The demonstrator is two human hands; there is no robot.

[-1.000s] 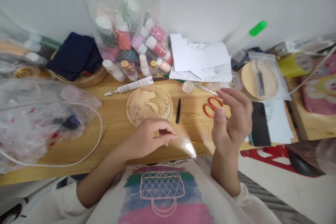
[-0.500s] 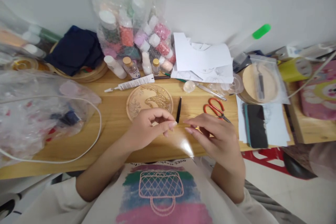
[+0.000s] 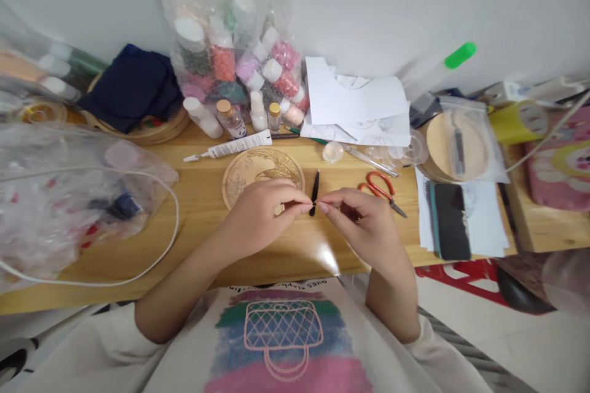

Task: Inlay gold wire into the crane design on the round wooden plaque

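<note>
My left hand (image 3: 262, 215) is pinched at thumb and forefinger, just over the near edge of a round wooden disc (image 3: 239, 175) with a carved, partly gold design. Close beside it my right hand (image 3: 364, 221) pinches too. Between the fingertips shows a tiny yellowish bit, too small to name. Under it lies a black pen-like tool (image 3: 315, 187). Red-handled scissors (image 3: 380, 185) rest right of my right hand. Behind the disc is a white tube (image 3: 239, 144) with a nozzle.
Small bottles (image 3: 230, 118) and a plastic bag of jars (image 3: 230, 55) stand at the back. White papers (image 3: 354, 101) lie near the wall. A phone (image 3: 452, 221) sits at the right, a white cable (image 3: 173, 221) and plastic bag (image 3: 69, 196) at the left.
My right hand has moved left and my fingertips have come close together. Both pinches have closed; the scissors show more fully now.
</note>
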